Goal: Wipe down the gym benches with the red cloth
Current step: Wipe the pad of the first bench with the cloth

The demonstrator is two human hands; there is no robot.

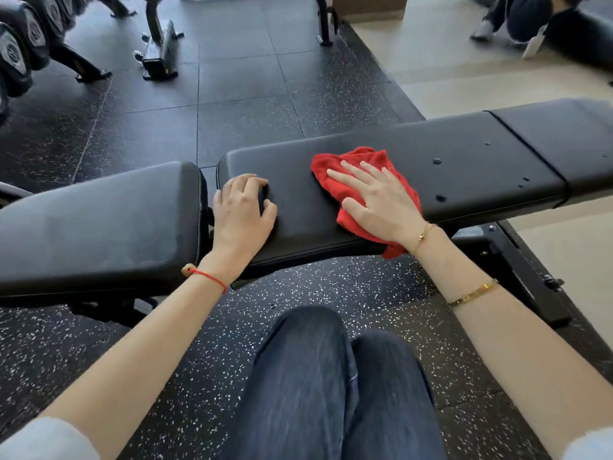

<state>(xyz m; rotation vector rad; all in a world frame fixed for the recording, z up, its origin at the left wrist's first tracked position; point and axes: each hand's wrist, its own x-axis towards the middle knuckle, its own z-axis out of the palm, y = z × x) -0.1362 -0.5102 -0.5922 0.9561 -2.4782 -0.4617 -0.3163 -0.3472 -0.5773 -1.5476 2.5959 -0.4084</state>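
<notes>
Wiping in progress on the middle pad [381, 154] of the gym bench: red cloth [351, 167] lying bunched on the black vinyl, pinned flat under the right hand [378, 200], fingers straight and slightly spread, palm down, 1 corner of cloth trailing off the near edge. Left hand [242, 210] resting at the pad's left end, fingers curled over the corner, bracing rather than gripping anything loose. Best done, by this view, with even palm pressure and long overlapping strokes along the pad's length, refolding the cloth so more of it meets the surface, then working into the seam between this pad and the seat pad [99, 220] at left. Vinyl smooth, faintly glossy, rounded at edges, firm-looking; several small dark dots [437, 161] toward the right, whether holes or studs impossible to tell, worth a careful pass. Cloth soft, terry-like, crumpled. Speckled rubber floor [232, 94] beneath; steel frame [517, 260] matte black. Third section [564, 127] at far right probably not yet reached.
</notes>
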